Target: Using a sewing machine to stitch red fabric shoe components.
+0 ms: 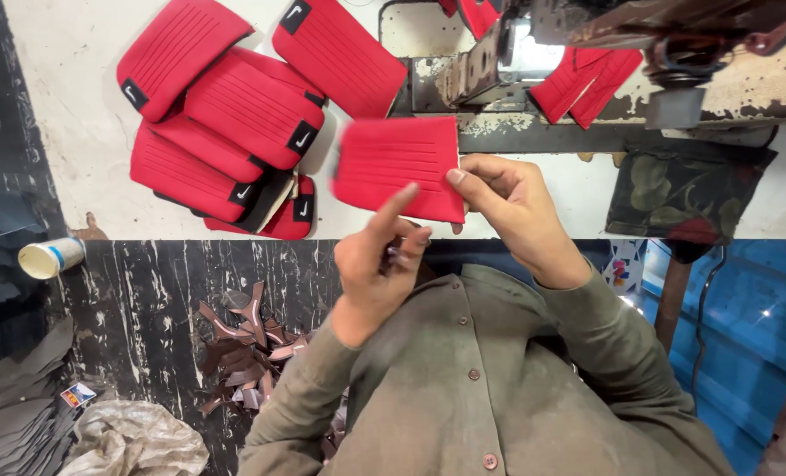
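My right hand [512, 211] pinches the right edge of a red stitched fabric panel [393, 163] and holds it up over the white table [76, 79]. Just below it, my left hand [375, 269] has its index finger stretched up so the tip touches the panel's lower edge. Its other fingers are curled around a small dark object [395, 256] that I cannot make out. The panel looks slightly blurred.
A pile of red padded pieces [226, 115] with black tabs lies at the upper left. A sewing machine [587, 44] stands at the top with more red pieces [578, 84] behind it. A paper cup [49, 257], brown scraps [243, 344], a plastic bag [137, 436] and a dark floral cloth [684, 189] lie around.
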